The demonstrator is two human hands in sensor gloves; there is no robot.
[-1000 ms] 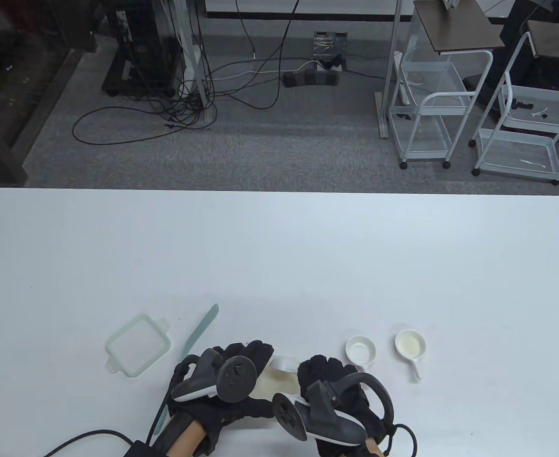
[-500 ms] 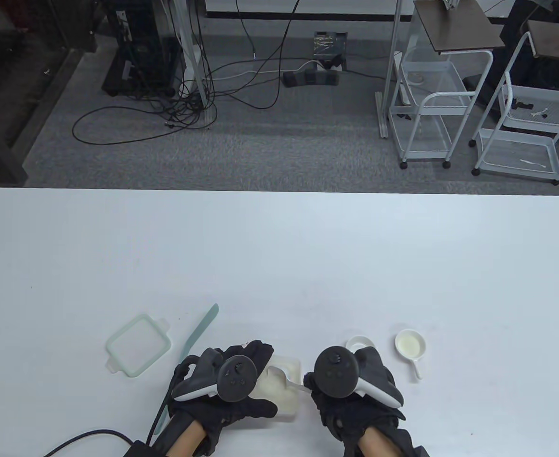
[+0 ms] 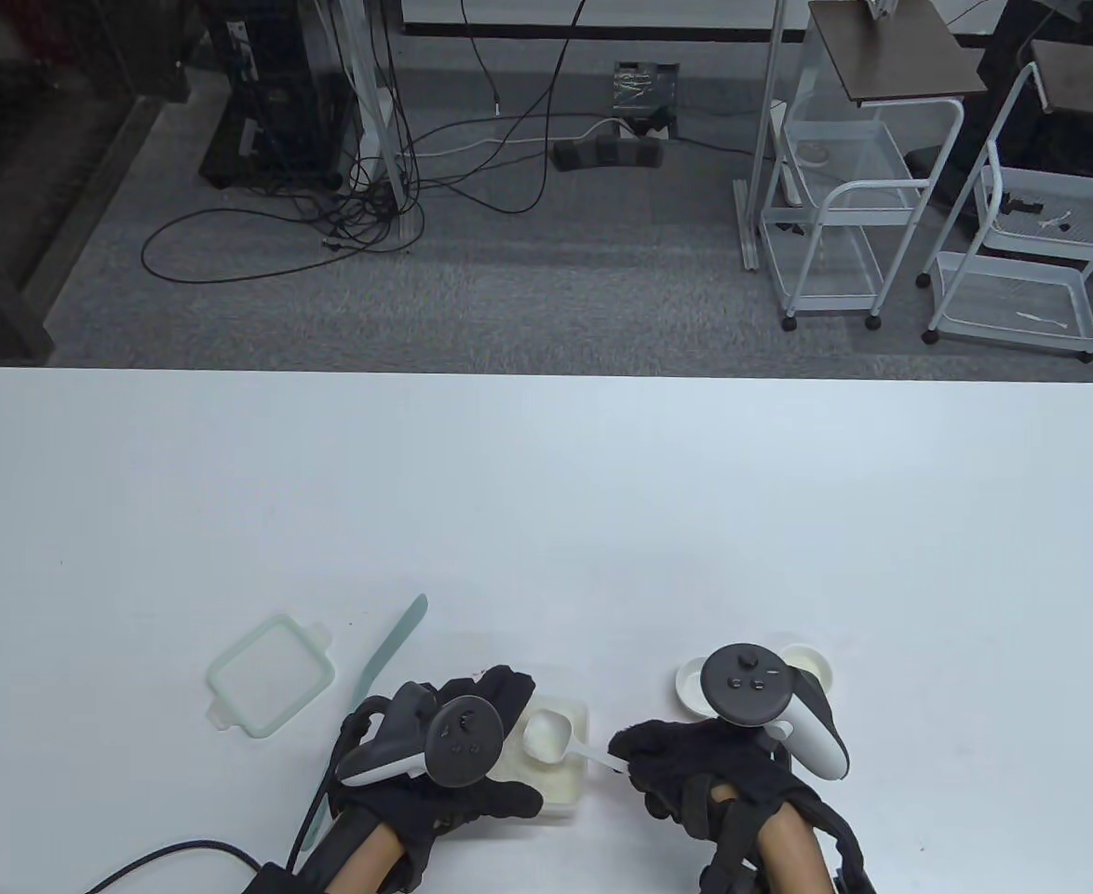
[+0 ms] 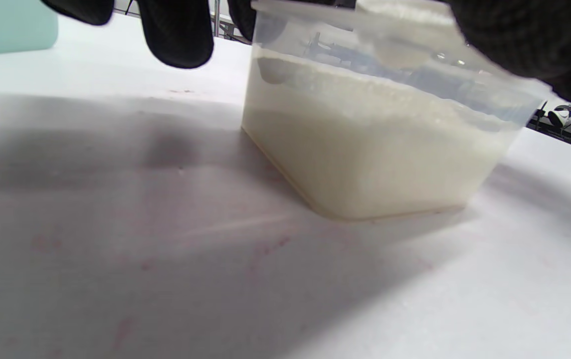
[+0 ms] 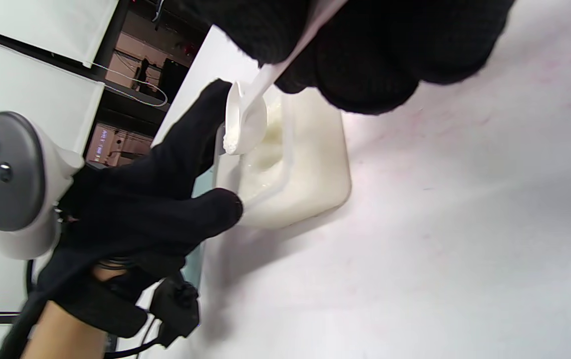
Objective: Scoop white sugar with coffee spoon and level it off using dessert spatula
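My left hand [image 3: 507, 745] grips a clear container of white sugar [image 3: 565, 778] at the table's near edge. Its fingers [image 4: 175, 30] hang over the container's [image 4: 375, 149] far rim, and the thumb is on the near side. My right hand [image 3: 635, 750] pinches the handle of a white coffee spoon [image 3: 548, 736]. The spoon's bowl [image 5: 245, 124] holds a heap of sugar just above the open container [image 5: 305, 179]. A pale green dessert spatula [image 3: 388, 647] lies on the table left of my left hand, untouched.
The container's pale green lid [image 3: 270, 675] lies left of the spatula. Two small white handled dishes [image 3: 693, 680] [image 3: 816, 663] sit to the right, partly hidden by my right hand's tracker. A cable [image 3: 165, 857] runs off the near edge beside my left arm.
My right hand has shifted right and turned, bringing the spoon up out of the sugar with a scoop in its bowl. My left hand has kept its hold on the container.
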